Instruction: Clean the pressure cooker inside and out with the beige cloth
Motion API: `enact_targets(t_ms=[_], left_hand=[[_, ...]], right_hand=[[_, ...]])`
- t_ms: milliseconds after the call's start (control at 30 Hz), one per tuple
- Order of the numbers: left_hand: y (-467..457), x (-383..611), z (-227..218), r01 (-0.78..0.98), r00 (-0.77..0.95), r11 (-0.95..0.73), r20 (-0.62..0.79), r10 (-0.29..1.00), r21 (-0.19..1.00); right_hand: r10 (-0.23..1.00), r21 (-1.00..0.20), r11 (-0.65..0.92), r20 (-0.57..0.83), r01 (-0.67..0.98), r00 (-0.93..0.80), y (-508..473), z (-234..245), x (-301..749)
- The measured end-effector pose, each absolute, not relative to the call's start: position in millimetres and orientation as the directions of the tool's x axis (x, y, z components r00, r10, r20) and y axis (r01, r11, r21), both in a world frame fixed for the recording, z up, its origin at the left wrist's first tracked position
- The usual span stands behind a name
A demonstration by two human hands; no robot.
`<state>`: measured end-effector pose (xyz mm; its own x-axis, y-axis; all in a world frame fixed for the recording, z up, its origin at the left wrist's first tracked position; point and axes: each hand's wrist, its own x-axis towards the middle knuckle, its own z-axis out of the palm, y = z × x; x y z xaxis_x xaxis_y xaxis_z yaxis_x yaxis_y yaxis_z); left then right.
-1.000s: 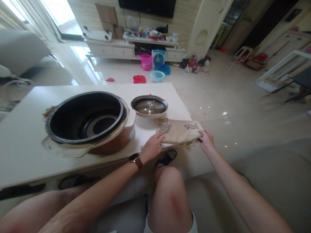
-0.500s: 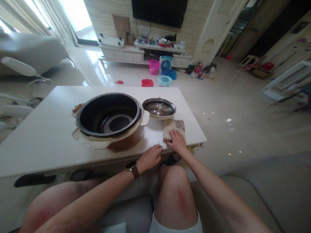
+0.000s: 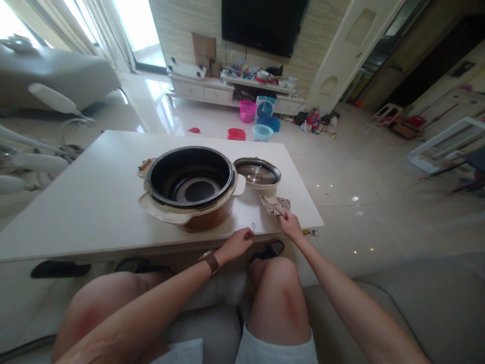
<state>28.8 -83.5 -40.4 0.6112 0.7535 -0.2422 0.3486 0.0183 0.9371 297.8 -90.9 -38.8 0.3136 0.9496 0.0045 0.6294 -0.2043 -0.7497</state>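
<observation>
My right hand is closed on the near edge of a folded beige cloth with a dark pattern. The cloth is bunched and partly raised at the right end of the white table. My left hand, a watch on its wrist, rests by the table's front edge with its fingers curled in; I see nothing in them. Left of the cloth stands an open cooker with a black inner pot. Its round lid lies just behind the cloth, the shiny inner side up.
Beyond the table, a red basket, a light blue basket and a pink bin stand on the tiled floor. A low white cabinet holds clutter below the television. My knees are close to the table's front edge.
My right hand went from lying flat on the cloth to gripping its near edge, and the cloth is now bunched and lifted. The left hand stays near the table edge. The view has shifted slightly.
</observation>
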Motion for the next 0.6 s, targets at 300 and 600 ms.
enact_targets(t_ms=[300, 600], left_hand=[[-106.5, 57.4, 30.0, -0.513, 0.666, 0.753, -0.362, 0.652, 0.412], [-126.5, 53.0, 100.8, -0.561, 0.280, 0.304, -0.169, 0.945, 0.770]], right_hand=[[0.935, -0.959, -0.284, -0.278, -0.004, 0.220, -142.7, 59.6, 257.2], [0.861, -0.937, 0.030, 0.202, 0.349, 0.468, -196.4, 94.2, 208.2]])
